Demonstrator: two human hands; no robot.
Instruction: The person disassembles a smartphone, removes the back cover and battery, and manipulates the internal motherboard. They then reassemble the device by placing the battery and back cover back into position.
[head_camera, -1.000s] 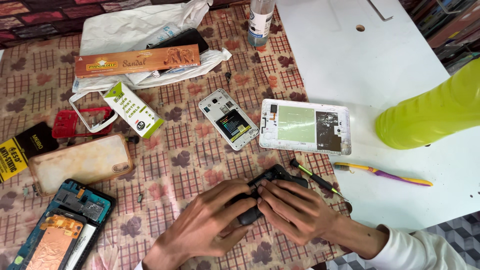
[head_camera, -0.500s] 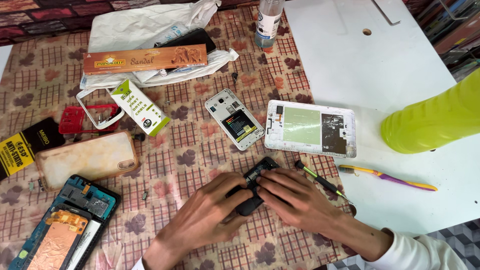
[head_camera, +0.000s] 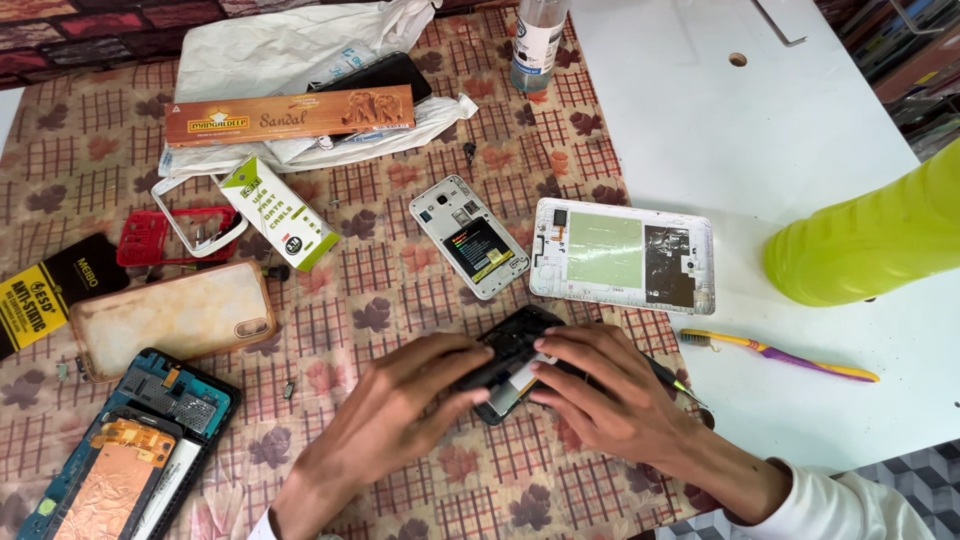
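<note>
head view, hands: left hand (head_camera: 400, 410) and right hand (head_camera: 610, 395) both lay on the small black opened phone (head_camera: 515, 350), fingertips pressed along its edges.
left grip: narrow, fingers curled over the phone's left half and holding it.
right grip: narrow, thumb and fingers closed on the phone's right side, wrist in a white sleeve (head_camera: 850, 505).
phone spot: low centre of the desk (head_camera: 90, 160), on the brown checked floral cloth, just below the white opened tablet back (head_camera: 622, 255).
near right hand: thin dark tool (head_camera: 672, 380) poked out from under it; yellow and purple toothbrush (head_camera: 775, 355) lay just beside on the white surface (head_camera: 760, 110).
above hands: white phone body with a dark battery (head_camera: 468, 236), tilted.
left side: clear yellowed phone case (head_camera: 170, 315), red plastic phone frame (head_camera: 165, 237), teal circuit-side phone with a copper sheet (head_camera: 125, 450).
top: long brown cardboard box (head_camera: 290, 115) on a white plastic bag (head_camera: 280, 50), green and white small carton (head_camera: 280, 212), clear bottle (head_camera: 535, 40).
right edge: lime green plastic bottle (head_camera: 870, 240), lying tilted.
</note>
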